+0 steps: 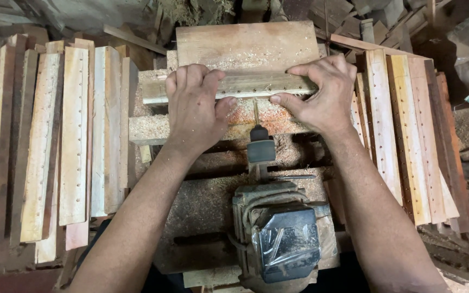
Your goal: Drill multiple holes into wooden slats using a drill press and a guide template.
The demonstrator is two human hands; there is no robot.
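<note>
A narrow pale wooden slat (256,84) with a row of small holes along its length lies crosswise on a sawdust-covered wooden work block (153,129), gripped at both ends by a person's bare hands. The left hand (194,106) curls over the slat's left part, fingers folded across the top and thumb (225,106) pressed against the near edge; the right hand (324,92) clamps the right end, forefinger stretched along the far edge and thumb pointing inward along the near one. Both hands are closed firmly on the slat, which sits at the centre of the scene, just beyond a thin drill bit (255,113) that points at its near edge from a dark chuck (260,147). Nearer the camera sits the worn grey motor housing (283,233), partly wrapped in clear plastic film.

Behind the slat a broad reddish wooden board (248,43), dusted with shavings, serves as a backstop. To the left stands a stack of long wooden slats (74,135), several showing a line of holes already bored. To the right leans a second stack of similar reddish and pale slats (403,135), also dotted with holes.

Judging by the row of holes visible on the held piece and the many perforated slats on either side, the drilling looks well advanced. Whether this slat's row is complete cannot be told, since the hands cover parts of it.
</note>
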